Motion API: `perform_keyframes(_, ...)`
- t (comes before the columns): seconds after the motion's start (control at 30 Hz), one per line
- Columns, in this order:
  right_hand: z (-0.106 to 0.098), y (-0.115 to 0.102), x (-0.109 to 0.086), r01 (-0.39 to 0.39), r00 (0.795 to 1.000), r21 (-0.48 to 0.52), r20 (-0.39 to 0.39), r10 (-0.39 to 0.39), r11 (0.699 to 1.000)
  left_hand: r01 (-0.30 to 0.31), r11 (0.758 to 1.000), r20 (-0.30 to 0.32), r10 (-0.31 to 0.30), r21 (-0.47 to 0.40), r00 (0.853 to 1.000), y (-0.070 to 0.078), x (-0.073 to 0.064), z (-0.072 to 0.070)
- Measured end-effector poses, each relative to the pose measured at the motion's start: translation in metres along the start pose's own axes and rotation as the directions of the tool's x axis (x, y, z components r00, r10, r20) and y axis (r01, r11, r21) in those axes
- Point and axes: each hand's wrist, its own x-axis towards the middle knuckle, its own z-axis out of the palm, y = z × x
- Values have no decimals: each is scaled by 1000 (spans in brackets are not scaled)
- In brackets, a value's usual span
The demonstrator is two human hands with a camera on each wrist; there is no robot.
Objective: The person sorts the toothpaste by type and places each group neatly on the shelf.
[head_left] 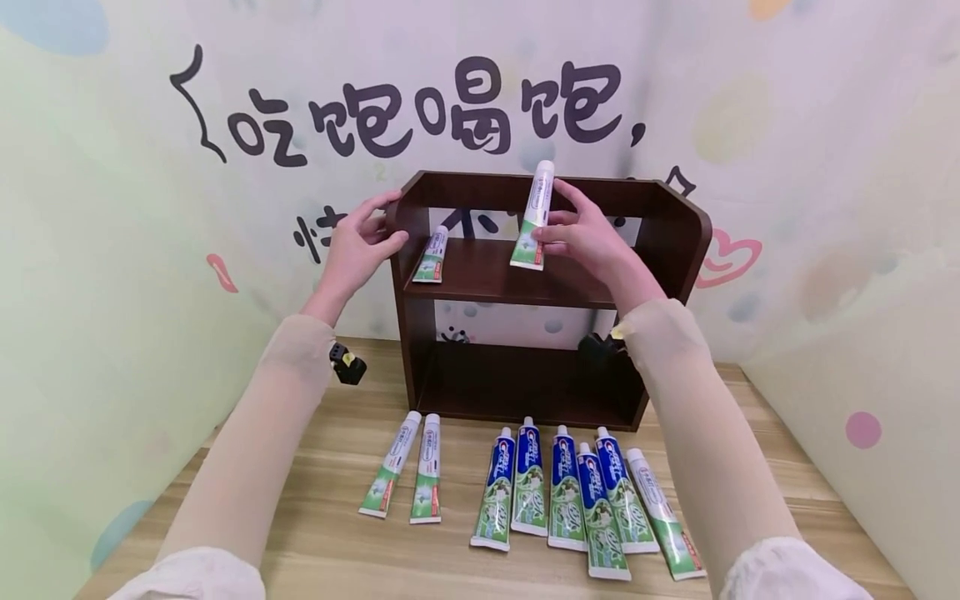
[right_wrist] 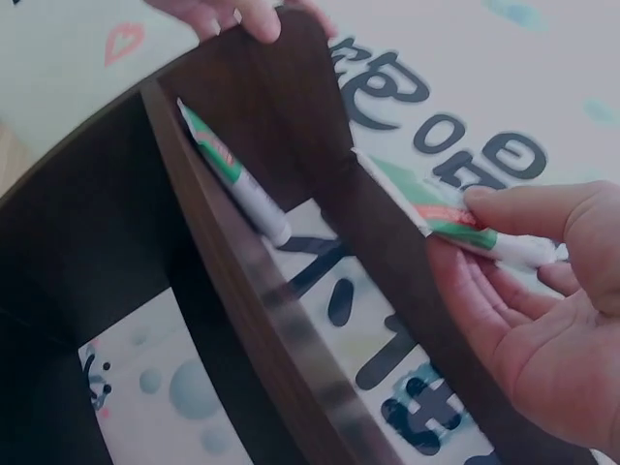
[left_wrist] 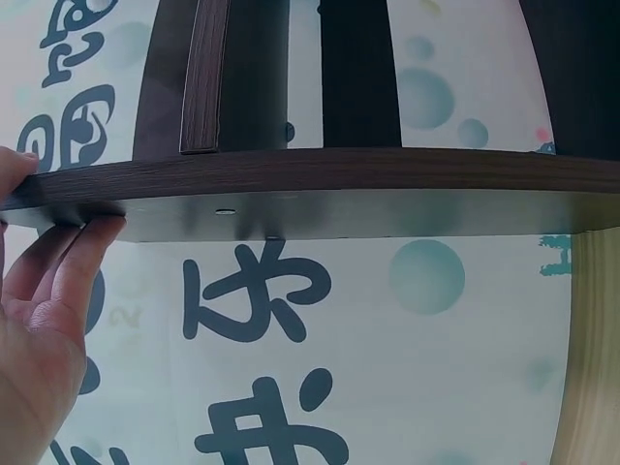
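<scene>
My right hand holds a white and green toothpaste tube between thumb and fingers, in front of the upper level of a dark brown wooden shelf. The tube's white cap points up and its flat green end down. My left hand grips the upper left side panel of the shelf; the left wrist view shows fingers against its outer face. On the upper board, another white and green toothpaste tube stands tilted near that left panel, also visible in the right wrist view.
On the wooden table, two white and green tubes lie left of centre before the shelf. Several blue and green toothpaste tubes lie in the middle, with one white and green tube at their right. A printed backdrop hangs behind.
</scene>
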Motion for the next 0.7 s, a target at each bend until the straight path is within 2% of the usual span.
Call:
perform_keyframes(0.13,3,4,13,13,1000,11,-20,-13,1000,-4,1000,5,4,-1,1000,2,1,0)
perform_keyframes(0.37,11,9,31,44,998,2,-35,-44,999,22,1000,32,-22,0,999,28,-11,-3)
perform_keyframes(0.57,19,5,40,52,998,-83,-28,-55,995,18,1000,19,-18,-5,1000,12,-3,-3)
perform_keyframes(0.7,26,3,45,74,997,-128,-24,-78,989,17,1000,24,-17,1,1000,19,-6,-3)
